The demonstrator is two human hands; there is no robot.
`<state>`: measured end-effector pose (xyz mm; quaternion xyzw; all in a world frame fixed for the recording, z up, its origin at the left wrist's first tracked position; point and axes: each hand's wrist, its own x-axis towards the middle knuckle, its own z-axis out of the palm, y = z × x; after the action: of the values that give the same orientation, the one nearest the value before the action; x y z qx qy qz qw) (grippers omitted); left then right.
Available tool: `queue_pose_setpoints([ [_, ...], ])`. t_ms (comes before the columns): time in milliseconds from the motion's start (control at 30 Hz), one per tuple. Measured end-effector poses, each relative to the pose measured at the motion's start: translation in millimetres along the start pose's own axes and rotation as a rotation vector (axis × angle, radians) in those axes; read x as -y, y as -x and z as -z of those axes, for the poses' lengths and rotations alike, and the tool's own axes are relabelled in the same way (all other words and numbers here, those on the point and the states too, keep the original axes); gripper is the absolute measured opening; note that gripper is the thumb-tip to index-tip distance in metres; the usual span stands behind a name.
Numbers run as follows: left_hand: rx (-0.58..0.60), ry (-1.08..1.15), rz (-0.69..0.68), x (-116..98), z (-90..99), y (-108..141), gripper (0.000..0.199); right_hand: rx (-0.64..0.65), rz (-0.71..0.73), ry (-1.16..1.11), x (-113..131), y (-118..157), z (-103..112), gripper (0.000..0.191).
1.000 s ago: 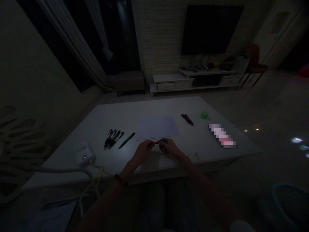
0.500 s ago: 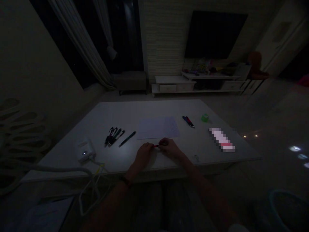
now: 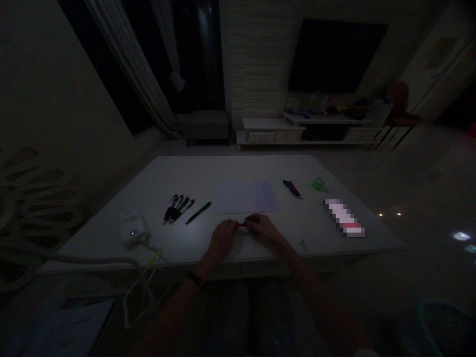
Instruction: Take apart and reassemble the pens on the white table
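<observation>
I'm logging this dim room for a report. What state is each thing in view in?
Left hand: pinching small red item
Right hand: pinching same item
Paper sheet: lying flat
Pens: lying on table
Television: screen dark
White device: indicator lit, cable attached
Stand drawers: shut
Curtain: gathered, tied back

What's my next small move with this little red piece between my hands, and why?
Probably ease the small red piece forward onto the white paper sheet: your left hand and right hand both pinch it just in front of the sheet's near edge, so it's a short move.
</observation>
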<state>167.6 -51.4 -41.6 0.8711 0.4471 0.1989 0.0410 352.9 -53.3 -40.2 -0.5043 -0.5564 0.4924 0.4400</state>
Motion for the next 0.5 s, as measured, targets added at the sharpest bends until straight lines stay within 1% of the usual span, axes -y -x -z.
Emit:
queue_pose_setpoints([
  [167, -0.002, -0.019, 0.013, 0.1, -0.6, -0.5, 0.016, -0.002, -0.006, -0.02, -2.3, -1.0, 0.8, 0.028],
  [267, 0.003, -0.032, 0.005, 1.1, -2.3, -0.2, 0.017, 0.012, -0.058, -0.035, -4.0, -1.6, 0.2, 0.028],
  [333, 0.001, -0.042, 0.009, 1.7, -3.3, 0.1, 0.016, -0.015, -0.025, -0.031, -4.5, -1.9, -0.1, 0.026],
  [400, 0.0, -0.05, 0.018, 1.8, -3.8, 0.3, 0.016, -0.038, -0.022, -0.027, -3.9, -1.7, -0.3, 0.027],
  [467, -0.002, -0.055, 0.014, 1.6, -3.7, 0.5, 0.016, -0.013, -0.076, -0.004, -2.2, -0.9, -0.3, 0.032],
  [500, -0.003, -0.056, 0.012, 1.5, -3.5, 0.6, 0.016, 0.001, -0.08, 0.009, -1.2, -0.6, -0.3, 0.034],
])
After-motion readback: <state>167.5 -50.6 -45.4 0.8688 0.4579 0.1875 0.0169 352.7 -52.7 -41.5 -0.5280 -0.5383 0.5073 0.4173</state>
